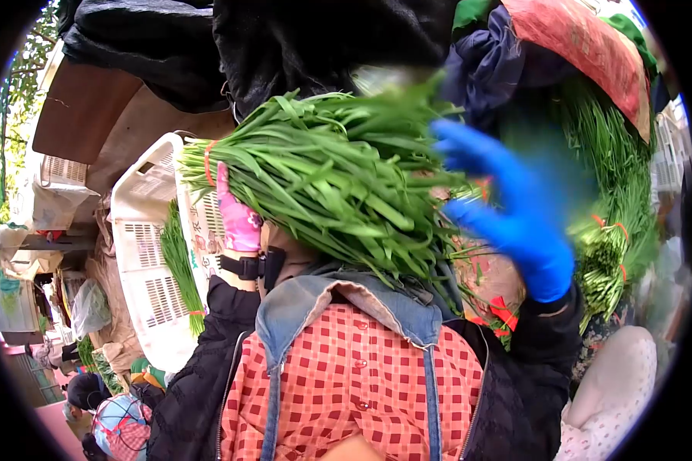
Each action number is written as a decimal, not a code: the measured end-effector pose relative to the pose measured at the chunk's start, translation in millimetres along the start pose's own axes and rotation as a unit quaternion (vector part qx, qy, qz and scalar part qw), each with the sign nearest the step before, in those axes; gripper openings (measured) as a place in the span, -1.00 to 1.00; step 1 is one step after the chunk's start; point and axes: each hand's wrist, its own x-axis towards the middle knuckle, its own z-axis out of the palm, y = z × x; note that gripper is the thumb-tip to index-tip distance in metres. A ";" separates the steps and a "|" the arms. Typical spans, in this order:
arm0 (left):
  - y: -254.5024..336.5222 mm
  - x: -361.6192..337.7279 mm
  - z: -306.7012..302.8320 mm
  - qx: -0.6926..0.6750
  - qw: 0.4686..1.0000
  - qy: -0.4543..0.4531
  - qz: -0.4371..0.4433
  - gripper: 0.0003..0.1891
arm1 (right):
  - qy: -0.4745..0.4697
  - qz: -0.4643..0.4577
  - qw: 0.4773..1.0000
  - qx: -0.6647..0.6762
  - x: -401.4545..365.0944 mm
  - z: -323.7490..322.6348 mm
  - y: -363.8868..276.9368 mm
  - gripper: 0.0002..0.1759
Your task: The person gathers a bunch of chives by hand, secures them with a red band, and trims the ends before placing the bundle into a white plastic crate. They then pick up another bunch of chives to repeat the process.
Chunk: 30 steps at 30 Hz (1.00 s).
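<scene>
A large bunch of long, flat green leaves, which look like garlic chives (331,177), lies across the view in front of my chest. An orange-red band (210,163) circles its pale stem end. My left hand (238,219), in a pink patterned glove, grips the bunch just beside that band; its fingers are mostly hidden beneath the leaves. My right hand (515,200) wears a blue glove and is raised beside the loose leaf tips, partly smeared by motion. Its fingers are spread, and nothing shows in them.
A white plastic crate (138,269) at left holds another banded bunch (180,269). More banded greens (603,261) are piled at right. Red strips (504,311) lie below my right hand. Dark cloth (323,46) hangs ahead. Another person (119,419) is at lower left.
</scene>
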 end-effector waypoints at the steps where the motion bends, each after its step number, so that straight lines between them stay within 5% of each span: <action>1: 24.6 2.4 24.1 -0.054 0.994 0.055 -0.078 -0.33 | -0.059 -0.006 0.997 -0.041 -2.5 16.1 7.3 -0.24; 2: 43.7 1.8 43.0 -0.108 0.976 0.110 -0.153 -0.30 | -0.060 -0.053 0.982 -0.170 -7.3 35.7 11.5 -0.23; 4: 12.6 7.3 10.1 -0.145 0.978 0.048 -0.142 -0.48 | -0.130 0.122 0.910 -0.375 -15.8 53.1 31.2 -0.42; 6: -3.4 1.6 -8.5 0.043 0.994 0.027 -0.093 -0.45 | 0.041 0.075 0.954 -0.287 -14.1 39.7 77.1 -0.66; 8: -0.5 -3.4 -3.3 0.079 0.994 0.039 -0.071 -0.49 | 0.037 0.214 0.969 -0.113 0.4 22.2 72.2 -0.79; 10: 6.1 0.5 3.8 -0.047 0.986 0.061 -0.150 -0.52 | 0.013 0.208 0.978 -0.016 6.4 17.9 85.9 -0.79; 11: 11.9 -6.7 6.9 0.035 0.995 0.025 -0.089 -0.51 | 0.017 0.234 0.972 0.001 10.0 16.0 85.3 -0.79; 12: 6.3 -9.9 1.5 0.256 0.966 0.006 0.017 -0.47 | 0.021 0.259 0.965 0.020 15.1 15.8 81.9 -0.78; 14: 5.9 -7.0 3.0 0.252 0.967 0.018 0.004 -0.49 | 0.029 0.221 0.971 0.086 19.0 7.3 99.1 -0.74; 15: 14.5 3.0 9.7 -0.126 0.969 0.080 -0.197 -0.51 | 0.046 0.190 0.980 0.046 15.1 3.1 98.2 -0.73; 16: 15.3 10.4 13.5 -0.188 0.936 0.148 -0.257 -0.51 | 0.062 0.154 0.986 0.006 14.1 -0.2 88.9 -0.71; 18: 12.7 0.2 12.1 0.023 0.982 0.130 -0.139 -0.51 | 0.090 0.155 0.982 -0.069 11.0 -4.9 61.2 -0.69; 19: 3.1 15.7 -4.5 -0.175 0.919 0.189 -0.297 -0.55 | 0.105 0.119 0.983 -0.089 4.9 -8.2 67.4 -0.67; 24: 16.7 5.8 13.9 -0.209 0.916 0.193 -0.283 -0.50 | 0.124 0.119 0.972 -0.160 -21.0 -30.2 62.7 -0.69; 26: 24.1 2.0 14.9 -0.039 0.980 0.031 -0.192 -0.46 | 0.125 0.105 0.978 -0.127 -26.7 -32.2 62.7 -0.69; 27: 24.0 1.4 22.6 -0.074 0.967 0.111 -0.215 -0.42 | 0.128 0.107 0.978 -0.127 -28.7 -31.6 60.8 -0.69; 30: 10.8 8.5 4.1 -0.205 0.944 0.095 -0.238 -0.35 | 0.129 0.149 0.974 -0.111 -31.6 -30.4 58.0 -0.71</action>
